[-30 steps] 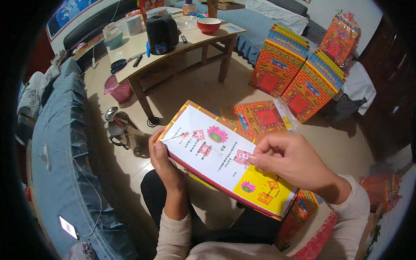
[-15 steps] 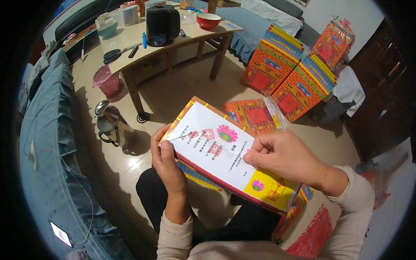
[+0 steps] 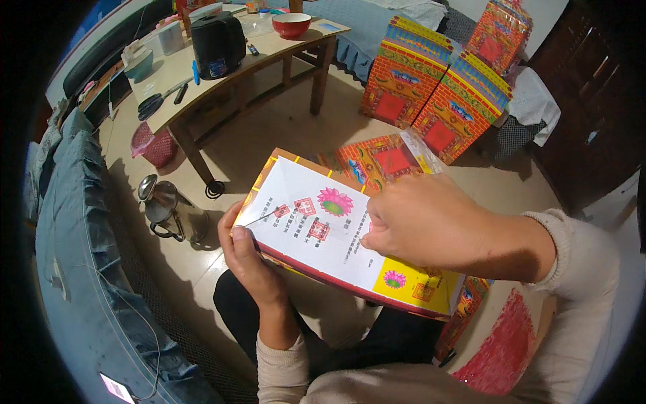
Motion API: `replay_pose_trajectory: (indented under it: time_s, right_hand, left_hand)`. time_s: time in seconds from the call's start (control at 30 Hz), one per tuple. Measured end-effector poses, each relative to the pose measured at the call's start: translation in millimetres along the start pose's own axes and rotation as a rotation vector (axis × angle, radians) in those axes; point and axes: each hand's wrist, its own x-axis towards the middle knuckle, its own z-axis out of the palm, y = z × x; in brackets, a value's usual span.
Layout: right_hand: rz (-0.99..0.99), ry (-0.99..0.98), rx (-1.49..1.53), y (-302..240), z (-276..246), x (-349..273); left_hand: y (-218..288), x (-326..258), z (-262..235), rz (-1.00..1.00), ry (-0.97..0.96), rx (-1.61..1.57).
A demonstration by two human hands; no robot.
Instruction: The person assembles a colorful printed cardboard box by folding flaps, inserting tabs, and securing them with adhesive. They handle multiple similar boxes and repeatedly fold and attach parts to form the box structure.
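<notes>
A flat box (image 3: 417, 286) in yellow, orange and dark red lies tilted above my lap. A white printed sheet (image 3: 296, 246) with pink lotus pictures and red square stamps covers much of its top. My left hand (image 3: 252, 259) grips the box's left corner, thumb on top and fingers along the side. A thin dark line, perhaps a thread, runs from near that thumb across the sheet. My right hand (image 3: 431, 225) is closed over the sheet's right part, thumb and knuckles low against it. Whatever its fingers hold, if anything, is hidden.
Patterned brick-print boxes (image 3: 410, 81) stand far right; another wrapped one (image 3: 387, 158) lies beyond my hands. A wooden table (image 3: 269, 64) carries a black appliance (image 3: 219, 44), a red bowl (image 3: 291, 27) and scissors (image 3: 158, 101). A metal jug (image 3: 168, 209) and pink basket (image 3: 155, 143) stand left.
My right hand has turned, its knuckles now raised and hiding more of the sheet's far edge. The left hand keeps its grip on the box. The whole view has shifted slightly.
</notes>
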Motion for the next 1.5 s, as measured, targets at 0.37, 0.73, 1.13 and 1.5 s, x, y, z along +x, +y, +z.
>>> replay_pose_trajectory:
  time_s: [0.37,0.73,1.13,1.5]
  right_hand:
    - [-0.026,-0.063,-0.113,1,-5,-5]
    - [0.365,0.001,0.732,116,32,-31]
    - [0.382,-0.170,2.312,138,239,12]
    - [0.876,0.145,2.594,70,354,-16]
  left_hand:
    - [-3,2,-1,-0.026,0.030,-0.003]
    - [-3,3,-9,-0.027,0.034,-0.018]
    - [-8,16,-27,-0.050,0.011,-0.042]
    - [25,45,-85,-0.457,-0.305,-0.193]
